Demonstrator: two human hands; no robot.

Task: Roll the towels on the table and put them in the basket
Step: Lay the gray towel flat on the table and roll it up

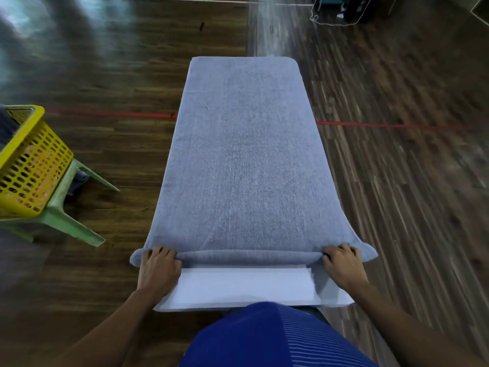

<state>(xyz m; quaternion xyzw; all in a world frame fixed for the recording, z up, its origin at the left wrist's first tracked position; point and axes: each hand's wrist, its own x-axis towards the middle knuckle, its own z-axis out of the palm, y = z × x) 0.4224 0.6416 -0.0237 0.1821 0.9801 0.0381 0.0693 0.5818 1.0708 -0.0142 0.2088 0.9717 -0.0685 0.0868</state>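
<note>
A grey-blue towel (pixel 243 160) is spread over the white table (pixel 238 290) to its far edge, the near end rolled. A yellow basket (pixel 29 165) is set on a green stool (pixel 60 218) beyond the left edge. The roll's ends are grasped by the left hand (pixel 158 268) and right hand (pixel 342 266).

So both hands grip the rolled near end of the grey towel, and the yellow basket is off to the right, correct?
No. The head view shows the yellow basket off to the left, on a green stool, not the right. The left hand and right hand do grip the rolled near end of the grey towel.
</note>
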